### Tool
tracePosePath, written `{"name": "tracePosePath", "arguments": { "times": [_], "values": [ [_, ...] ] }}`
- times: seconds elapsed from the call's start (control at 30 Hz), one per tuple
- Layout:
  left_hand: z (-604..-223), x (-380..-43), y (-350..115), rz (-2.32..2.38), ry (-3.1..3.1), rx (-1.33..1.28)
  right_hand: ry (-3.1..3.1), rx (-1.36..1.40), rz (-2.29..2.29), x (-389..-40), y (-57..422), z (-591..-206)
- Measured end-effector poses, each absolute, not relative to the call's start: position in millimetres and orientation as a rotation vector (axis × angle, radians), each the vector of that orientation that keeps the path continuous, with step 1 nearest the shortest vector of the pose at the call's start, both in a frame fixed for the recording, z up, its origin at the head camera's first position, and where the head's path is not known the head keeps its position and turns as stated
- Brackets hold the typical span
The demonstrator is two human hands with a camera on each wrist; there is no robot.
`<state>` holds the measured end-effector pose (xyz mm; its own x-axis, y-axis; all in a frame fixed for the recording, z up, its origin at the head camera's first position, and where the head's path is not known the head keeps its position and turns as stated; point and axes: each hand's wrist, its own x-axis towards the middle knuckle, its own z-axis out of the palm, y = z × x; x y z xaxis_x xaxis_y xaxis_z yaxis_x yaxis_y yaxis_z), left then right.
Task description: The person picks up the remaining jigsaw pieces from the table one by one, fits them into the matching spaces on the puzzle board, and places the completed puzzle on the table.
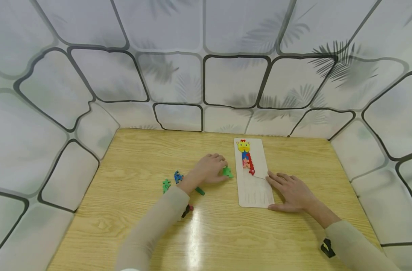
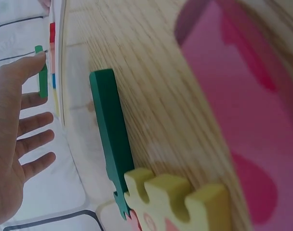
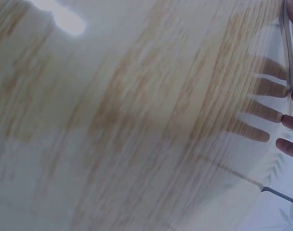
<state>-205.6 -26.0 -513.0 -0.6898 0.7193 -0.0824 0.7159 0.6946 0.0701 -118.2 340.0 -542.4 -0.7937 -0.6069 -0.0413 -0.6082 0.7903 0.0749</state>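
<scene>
Head view: my left hand [image 1: 208,168] pinches a green piece [image 1: 227,172] at its fingertips; right hand [image 1: 292,190], fingers flat, steadies the board [image 1: 256,195]. I would lift squarely.

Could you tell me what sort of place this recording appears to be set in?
Probably a staged tabletop recording booth, not a lived-in room: a wooden table enclosed on three sides by printed fabric screens, with only a giraffe puzzle board and loose puzzle pieces set out for the hands.
</scene>
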Motion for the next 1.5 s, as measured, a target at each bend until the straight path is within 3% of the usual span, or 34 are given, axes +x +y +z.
{"name": "tracePosePath", "arguments": {
  "times": [1.5],
  "values": [
    [-527.1,-211.4,32.6,-0.032,2.775,1.253,2.966,-1.003,0.112,-118.8,341.3,-546.9]
  ]
}}
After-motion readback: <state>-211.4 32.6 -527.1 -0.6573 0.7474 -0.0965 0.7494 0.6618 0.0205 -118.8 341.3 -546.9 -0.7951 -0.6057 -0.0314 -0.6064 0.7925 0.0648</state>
